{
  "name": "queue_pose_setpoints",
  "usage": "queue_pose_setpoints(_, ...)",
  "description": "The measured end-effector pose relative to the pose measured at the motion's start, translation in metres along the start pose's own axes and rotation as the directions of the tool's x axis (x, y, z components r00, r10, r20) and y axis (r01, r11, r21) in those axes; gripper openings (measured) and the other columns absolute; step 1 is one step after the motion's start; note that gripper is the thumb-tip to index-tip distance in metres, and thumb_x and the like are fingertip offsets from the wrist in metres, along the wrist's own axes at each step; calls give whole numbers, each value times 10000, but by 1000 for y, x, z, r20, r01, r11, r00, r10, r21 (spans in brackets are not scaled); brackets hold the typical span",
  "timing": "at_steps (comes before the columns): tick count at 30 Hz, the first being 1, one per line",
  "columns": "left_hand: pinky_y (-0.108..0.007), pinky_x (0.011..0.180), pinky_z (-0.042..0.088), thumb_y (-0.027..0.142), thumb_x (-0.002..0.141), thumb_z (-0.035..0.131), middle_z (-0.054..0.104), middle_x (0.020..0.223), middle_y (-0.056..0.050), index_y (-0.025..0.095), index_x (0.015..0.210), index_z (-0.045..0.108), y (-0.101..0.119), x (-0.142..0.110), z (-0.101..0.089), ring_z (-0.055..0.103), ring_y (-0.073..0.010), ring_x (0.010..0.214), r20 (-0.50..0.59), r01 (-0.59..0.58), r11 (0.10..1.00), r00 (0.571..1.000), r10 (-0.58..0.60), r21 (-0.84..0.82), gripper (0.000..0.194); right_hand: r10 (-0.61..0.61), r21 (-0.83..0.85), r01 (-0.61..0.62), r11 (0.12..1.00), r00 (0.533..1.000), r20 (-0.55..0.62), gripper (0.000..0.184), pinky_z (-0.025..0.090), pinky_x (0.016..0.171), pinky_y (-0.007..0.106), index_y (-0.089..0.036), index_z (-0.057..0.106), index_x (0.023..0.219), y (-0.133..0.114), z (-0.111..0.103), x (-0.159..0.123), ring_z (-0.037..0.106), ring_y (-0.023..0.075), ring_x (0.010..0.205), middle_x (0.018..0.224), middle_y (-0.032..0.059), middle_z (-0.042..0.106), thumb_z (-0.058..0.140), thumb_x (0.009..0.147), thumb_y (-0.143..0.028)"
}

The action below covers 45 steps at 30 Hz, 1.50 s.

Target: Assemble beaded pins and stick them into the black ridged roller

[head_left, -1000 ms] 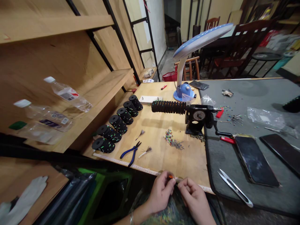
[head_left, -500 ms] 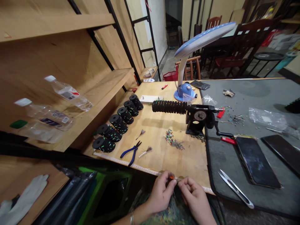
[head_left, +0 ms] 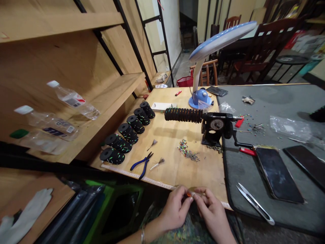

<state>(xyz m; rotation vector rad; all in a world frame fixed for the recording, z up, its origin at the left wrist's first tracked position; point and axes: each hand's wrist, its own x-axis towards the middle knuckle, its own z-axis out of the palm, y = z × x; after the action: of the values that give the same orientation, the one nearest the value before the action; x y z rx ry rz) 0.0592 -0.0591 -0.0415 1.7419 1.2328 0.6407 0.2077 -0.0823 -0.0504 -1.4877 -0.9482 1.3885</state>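
Note:
My left hand (head_left: pixel 176 207) is closed in a pinch at the table's near edge, on a small orange piece (head_left: pixel 189 194) whose kind I cannot make out. Right beside it, my right hand (head_left: pixel 210 210) is closed too, its thumb and fingertips meeting the left fingertips. What those right fingers grip is too small to tell. Beyond the hands lies a heap of small coloured beads and metal pins (head_left: pixel 187 151). Blue-handled pliers (head_left: pixel 142 165) rest to the left, near two small tufts of fine fibres (head_left: pixel 157 164).
A black hand-cranked winder (head_left: pixel 215 127) carries a row of black foam discs (head_left: pixel 183 115). Several black foam spools (head_left: pixel 111 156) line the left side. A blue and white lamp (head_left: pixel 200 98) stands behind. Thread snips (head_left: pixel 255 203) and a phone (head_left: pixel 279 176) lie on the grey mat (head_left: pixel 238 173).
The fingers have shifted slightly: my right fingers are more extended over the pinch point, and the orange piece now sits a little lower and further right.

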Motion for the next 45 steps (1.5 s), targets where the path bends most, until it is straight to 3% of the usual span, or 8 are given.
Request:
queue_pose_setpoints(9,-273,663,390,211,857,532,593,749,-46,175,795,571,2,2,0,538,-187,714,15,5,1000,1000,-5,-22,81,72,226,-81,971,996,47,496,192,409,204,-193,542,660,-4,-2,5,274,70,396,424,-110,351,682,673,-668)
queue_pose_setpoints(14,-246,642,403,164,805,565,587,725,-29,166,766,570,0,2,4,537,-165,692,47,73,990,997,-68,-121,40,97,218,-106,970,994,51,524,176,416,200,-200,513,636,-9,-7,4,238,63,412,442,-126,296,690,637,-693)
queue_pose_setpoints(20,-233,652,417,116,754,532,581,704,-14,151,732,574,2,3,6,537,-149,686,103,142,958,987,-119,-251,60,38,173,-44,984,999,39,527,191,430,208,-194,516,634,-6,-7,2,243,68,437,464,-114,320,657,671,-701)
queue_pose_setpoints(29,-222,605,392,153,698,562,555,613,10,149,640,567,9,5,7,498,-126,610,60,197,914,980,-189,-354,58,1,200,-16,980,997,73,473,183,425,205,-190,525,663,5,-1,0,252,73,453,500,-104,331,647,736,-641)
queue_pose_setpoints(36,-218,565,383,209,722,619,622,625,-10,135,688,663,6,5,5,505,-121,568,-22,210,943,974,-223,-257,92,-65,72,57,996,991,120,374,323,525,233,-180,577,746,3,-6,0,394,119,553,601,-57,443,608,796,-549)
queue_pose_setpoints(38,-225,606,411,201,733,624,643,686,-23,142,763,673,7,5,-1,543,-138,621,-45,185,952,978,-202,-242,82,-64,-6,66,998,986,155,314,324,545,241,-175,596,781,3,-8,0,396,126,564,596,-62,423,592,812,-487)
queue_pose_setpoints(41,-238,660,435,233,791,595,628,758,-32,156,816,629,12,7,-11,571,-160,710,-65,168,949,979,-192,-267,88,-51,-110,74,991,978,201,242,286,528,243,-187,554,684,0,-9,-2,349,118,529,546,-80,355,564,810,-393)
queue_pose_setpoints(45,-248,685,433,265,834,556,588,754,-20,167,778,575,15,11,-15,558,-162,735,-98,154,938,976,-193,-310,115,-110,-119,133,984,977,181,207,301,543,251,-211,466,614,-3,-5,-5,382,131,551,561,-60,394,513,784,-320)
